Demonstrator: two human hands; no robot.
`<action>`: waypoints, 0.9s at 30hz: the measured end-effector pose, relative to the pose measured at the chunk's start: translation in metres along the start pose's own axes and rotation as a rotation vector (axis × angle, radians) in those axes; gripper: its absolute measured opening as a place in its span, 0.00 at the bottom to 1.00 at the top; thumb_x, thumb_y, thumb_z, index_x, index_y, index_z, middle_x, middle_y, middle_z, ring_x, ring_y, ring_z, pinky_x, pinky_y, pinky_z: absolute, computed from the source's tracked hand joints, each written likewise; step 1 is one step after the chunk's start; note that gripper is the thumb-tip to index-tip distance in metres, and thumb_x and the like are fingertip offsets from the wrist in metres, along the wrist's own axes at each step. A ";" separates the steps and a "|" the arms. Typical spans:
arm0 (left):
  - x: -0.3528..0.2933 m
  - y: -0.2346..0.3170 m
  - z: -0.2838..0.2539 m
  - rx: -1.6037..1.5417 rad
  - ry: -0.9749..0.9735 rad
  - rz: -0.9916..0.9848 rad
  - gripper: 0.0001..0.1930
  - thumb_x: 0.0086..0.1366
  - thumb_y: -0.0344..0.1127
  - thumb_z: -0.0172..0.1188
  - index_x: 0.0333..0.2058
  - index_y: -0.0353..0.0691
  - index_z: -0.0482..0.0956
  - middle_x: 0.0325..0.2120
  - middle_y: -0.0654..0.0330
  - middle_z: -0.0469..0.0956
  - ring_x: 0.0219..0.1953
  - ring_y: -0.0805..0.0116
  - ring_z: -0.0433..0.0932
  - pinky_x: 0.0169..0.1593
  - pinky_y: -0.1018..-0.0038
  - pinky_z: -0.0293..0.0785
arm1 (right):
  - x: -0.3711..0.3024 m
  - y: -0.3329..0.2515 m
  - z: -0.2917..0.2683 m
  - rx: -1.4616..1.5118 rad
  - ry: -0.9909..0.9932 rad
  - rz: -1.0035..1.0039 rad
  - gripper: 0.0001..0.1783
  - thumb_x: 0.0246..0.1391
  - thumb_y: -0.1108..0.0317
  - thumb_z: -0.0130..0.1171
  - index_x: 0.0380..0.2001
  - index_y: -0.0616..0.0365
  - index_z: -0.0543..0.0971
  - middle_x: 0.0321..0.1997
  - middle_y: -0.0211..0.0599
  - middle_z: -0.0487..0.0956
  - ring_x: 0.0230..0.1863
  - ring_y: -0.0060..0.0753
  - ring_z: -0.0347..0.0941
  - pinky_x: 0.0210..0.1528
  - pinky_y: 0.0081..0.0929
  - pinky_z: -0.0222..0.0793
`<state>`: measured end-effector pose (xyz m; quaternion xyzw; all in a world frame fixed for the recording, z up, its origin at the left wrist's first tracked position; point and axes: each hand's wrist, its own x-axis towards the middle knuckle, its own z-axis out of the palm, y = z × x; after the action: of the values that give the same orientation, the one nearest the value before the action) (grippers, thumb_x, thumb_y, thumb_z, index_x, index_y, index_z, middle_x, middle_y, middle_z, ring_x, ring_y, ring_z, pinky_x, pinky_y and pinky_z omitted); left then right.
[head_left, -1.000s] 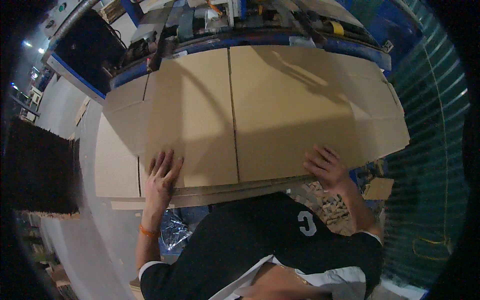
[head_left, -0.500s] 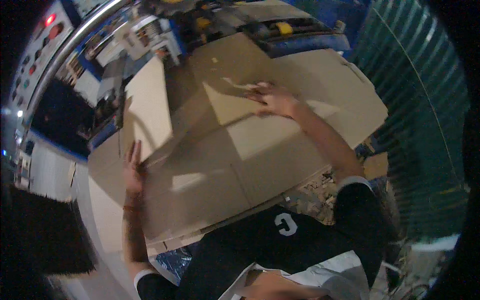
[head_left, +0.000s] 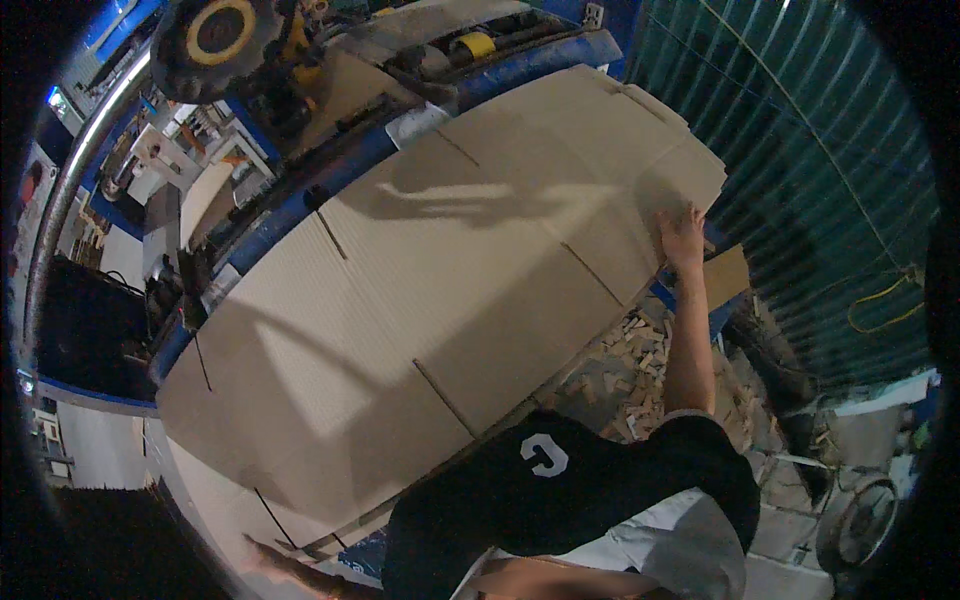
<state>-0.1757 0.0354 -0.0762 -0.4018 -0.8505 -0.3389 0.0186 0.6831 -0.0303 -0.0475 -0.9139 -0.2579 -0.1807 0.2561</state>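
Note:
A large flat brown cardboard sheet (head_left: 400, 300) with several dark slots cut in its long edges lies slantwise in front of me. My right hand (head_left: 683, 238) is at its right end, the fingers over the near edge. At the near left corner, my left hand (head_left: 262, 556) grips the edge, its fingers partly hidden. Under that corner, more pale cardboard (head_left: 205, 500) shows. Shadows of my arms fall across the sheet.
Behind the sheet stands a blue machine (head_left: 560, 58) with a black handwheel (head_left: 218, 40). A metal rail (head_left: 85, 150) curves on the left. Cardboard scraps (head_left: 640, 375) litter the floor at right, near a green corrugated wall (head_left: 800, 180).
The smaller cardboard pieces on top are gone from view, and a slotted sheet lies flat there. My right hand has moved right to its end, my left hand down to the near left corner.

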 end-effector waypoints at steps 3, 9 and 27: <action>-0.040 -0.016 -0.026 0.299 0.056 -0.414 0.42 0.53 0.63 0.54 0.57 0.38 0.59 0.53 0.47 0.64 0.53 0.49 0.66 0.55 0.55 0.62 | -0.007 0.029 0.020 -0.050 -0.063 -0.110 0.39 0.47 0.48 0.56 0.56 0.65 0.62 0.61 0.63 0.57 0.64 0.61 0.48 0.63 0.46 0.49; -0.073 0.071 -0.053 -0.137 0.267 -0.213 0.40 0.56 0.57 0.54 0.59 0.35 0.56 0.57 0.47 0.60 0.57 0.48 0.62 0.58 0.55 0.56 | 0.015 -0.007 0.015 -0.139 -0.229 -0.053 0.37 0.46 0.44 0.54 0.57 0.53 0.65 0.61 0.57 0.60 0.63 0.59 0.50 0.65 0.46 0.43; -0.043 0.038 -0.096 -0.952 0.067 -0.037 0.17 0.58 0.30 0.53 0.47 0.34 0.70 0.42 0.54 0.72 0.43 0.63 0.72 0.50 0.68 0.67 | -0.021 -0.080 -0.152 1.417 0.046 -0.260 0.26 0.50 0.78 0.51 0.55 0.62 0.62 0.51 0.39 0.70 0.48 0.33 0.68 0.50 0.30 0.64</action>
<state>-0.1436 -0.0331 0.0064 -0.3394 -0.6068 -0.7037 -0.1460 0.5915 -0.0646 0.0950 -0.4858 -0.4146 -0.0184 0.7693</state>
